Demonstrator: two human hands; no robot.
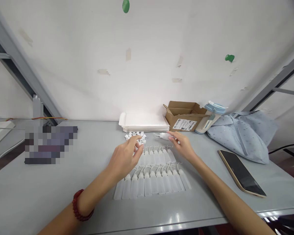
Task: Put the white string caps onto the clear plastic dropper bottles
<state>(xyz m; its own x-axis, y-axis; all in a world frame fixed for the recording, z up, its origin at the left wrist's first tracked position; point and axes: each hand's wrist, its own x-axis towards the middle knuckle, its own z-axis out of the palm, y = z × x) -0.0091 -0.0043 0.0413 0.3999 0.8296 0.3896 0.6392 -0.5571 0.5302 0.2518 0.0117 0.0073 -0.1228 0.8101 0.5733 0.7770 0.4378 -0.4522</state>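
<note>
My left hand (123, 158) hovers at the near side of a small pile of white plastic caps (134, 134), thumb and index finger curved and apart, fingertips close to the caps. My right hand (182, 143) pinches a small translucent plastic squeeze bottle (163, 135) with a thin white strap loop pointing left; the fingers partly cover it. Below the hands lie two rows of similar bottles with white tops and strap loops: a far row (159, 158) and a near row (153, 184). My left hand and forearm hide the left end of the far row.
Flat white boxes (144, 122) are stacked by the wall, beside an opened brown carton (186, 116). To the right stand a blue-lidded tumbler (209, 119), a light blue cloth bag (242, 133) and a phone (241, 173). A blurred-out dark object (50, 147) lies left on the grey table (93, 133).
</note>
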